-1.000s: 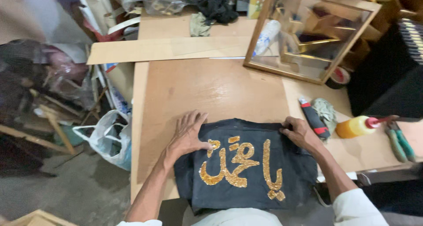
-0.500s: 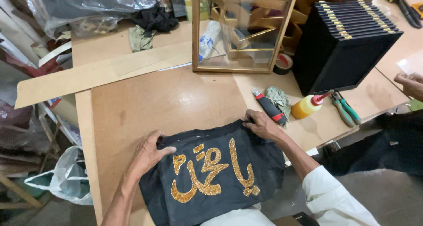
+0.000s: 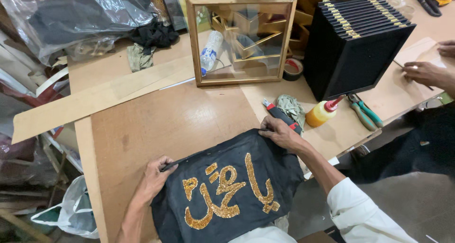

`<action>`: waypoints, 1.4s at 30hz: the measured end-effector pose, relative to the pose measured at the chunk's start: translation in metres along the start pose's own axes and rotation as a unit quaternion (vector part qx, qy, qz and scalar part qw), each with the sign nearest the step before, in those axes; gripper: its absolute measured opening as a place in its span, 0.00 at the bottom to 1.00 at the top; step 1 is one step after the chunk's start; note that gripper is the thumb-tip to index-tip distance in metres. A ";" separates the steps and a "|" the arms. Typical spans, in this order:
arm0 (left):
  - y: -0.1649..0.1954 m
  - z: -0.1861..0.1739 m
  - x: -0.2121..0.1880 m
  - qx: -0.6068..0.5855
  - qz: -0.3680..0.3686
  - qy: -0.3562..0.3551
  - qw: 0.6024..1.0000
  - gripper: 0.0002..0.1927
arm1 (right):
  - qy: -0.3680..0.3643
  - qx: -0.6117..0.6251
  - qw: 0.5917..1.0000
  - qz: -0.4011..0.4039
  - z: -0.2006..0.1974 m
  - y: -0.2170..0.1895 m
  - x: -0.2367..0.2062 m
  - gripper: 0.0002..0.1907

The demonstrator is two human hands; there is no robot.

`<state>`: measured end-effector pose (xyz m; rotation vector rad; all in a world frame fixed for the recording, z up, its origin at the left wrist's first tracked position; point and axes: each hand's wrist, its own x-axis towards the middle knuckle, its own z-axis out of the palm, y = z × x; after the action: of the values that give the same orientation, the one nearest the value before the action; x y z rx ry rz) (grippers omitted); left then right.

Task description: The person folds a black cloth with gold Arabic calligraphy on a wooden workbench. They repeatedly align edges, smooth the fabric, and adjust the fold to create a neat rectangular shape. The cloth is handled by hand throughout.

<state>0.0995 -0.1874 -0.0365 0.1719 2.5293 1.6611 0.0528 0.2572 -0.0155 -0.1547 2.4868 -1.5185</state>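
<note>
A black cloth (image 3: 227, 174) with gold beaded lettering lies spread on the wooden board (image 3: 156, 124) in front of me. My left hand (image 3: 154, 176) pinches the cloth's upper left corner. My right hand (image 3: 279, 134) presses on its upper right corner, fingers curled onto the edge. Just beyond my right hand lie a red-and-black utility knife (image 3: 280, 115), a crumpled grey-green rag (image 3: 291, 108) and a yellow glue bottle (image 3: 322, 112) with a red nozzle.
A gold-framed glass box (image 3: 241, 39) stands at the back, beside a stack of black frames (image 3: 360, 39). Green-handled pliers (image 3: 365, 112) lie by the bottle. Another person's hands (image 3: 426, 72) work at the right. Plastic bags (image 3: 71, 20) lie at the left and back.
The view has swung right and tilted, showing the frame stack and another person's hands. My left hand went from lying flat on the cloth to gripping its corner; my right stays on the other corner.
</note>
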 end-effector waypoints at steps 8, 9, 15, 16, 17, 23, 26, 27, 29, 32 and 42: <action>-0.004 0.006 -0.008 -0.114 -0.128 0.007 0.985 0.04 | -0.040 0.101 0.985 0.135 0.003 -0.008 -0.024 0.14; -0.004 0.007 -0.009 -0.110 -0.120 0.010 0.987 0.04 | -0.024 0.098 0.989 0.110 0.005 -0.006 -0.025 0.13; -0.003 0.013 -0.012 -0.081 -0.099 0.038 0.991 0.05 | 0.073 0.053 0.981 -0.174 0.017 0.007 -0.025 0.10; -0.003 0.015 -0.012 -0.077 -0.102 0.042 0.991 0.06 | 0.079 0.042 0.977 -0.195 0.018 0.008 -0.026 0.10; -0.003 0.015 -0.013 -0.075 -0.104 0.046 0.991 0.06 | 0.085 0.030 0.972 -0.216 0.019 0.007 -0.027 0.10; -0.001 0.017 -0.013 0.018 -0.060 0.068 0.996 0.09 | 0.084 -0.007 0.980 -0.180 0.014 0.005 -0.032 0.08; -0.001 0.017 -0.013 0.005 -0.086 0.063 0.994 0.12 | 0.063 0.051 0.984 -0.156 0.009 0.013 -0.027 0.06; -0.002 0.017 -0.013 -0.010 -0.098 0.064 0.993 0.11 | 0.054 0.071 0.988 -0.130 0.008 0.016 -0.024 0.06; -0.002 0.016 -0.013 -0.040 -0.127 0.066 0.989 0.09 | 0.035 0.110 0.990 -0.076 0.006 0.024 -0.018 0.05; -0.003 0.014 -0.011 -0.069 -0.180 0.061 0.979 0.12 | 0.018 0.215 0.976 0.020 0.007 0.033 -0.007 0.05; -0.001 0.002 -0.003 -0.264 -0.281 0.005 0.923 0.16 | -0.009 0.351 0.909 0.227 -0.002 0.019 0.002 0.04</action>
<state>0.1031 -0.1865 -0.0383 -0.5514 1.7756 1.9664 0.0509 0.2672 -0.0319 0.4872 1.6352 -2.0236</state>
